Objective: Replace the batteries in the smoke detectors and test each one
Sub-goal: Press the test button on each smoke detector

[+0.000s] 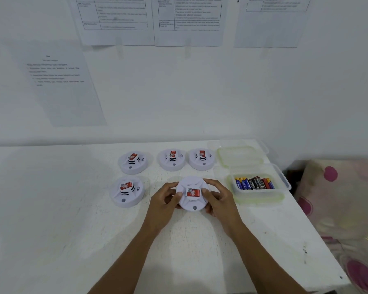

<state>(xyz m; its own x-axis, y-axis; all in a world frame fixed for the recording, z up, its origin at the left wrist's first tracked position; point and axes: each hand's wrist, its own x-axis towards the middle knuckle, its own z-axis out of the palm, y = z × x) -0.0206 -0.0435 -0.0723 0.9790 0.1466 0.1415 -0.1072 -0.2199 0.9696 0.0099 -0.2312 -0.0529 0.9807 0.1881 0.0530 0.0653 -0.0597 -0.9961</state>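
On a white table against a paper-hung wall, the nearest smoke detector is gripped by the left hand and right hand, beside four others and a tub of batteries.

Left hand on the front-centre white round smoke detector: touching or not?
Touching. Head view: left hand grips the white round plastic smoke detector at its left rim, thumb on top, no gap.

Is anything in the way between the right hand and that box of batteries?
Nothing visible. The right hand holds the smoke detector beside the open box; only tabletop lies between them.
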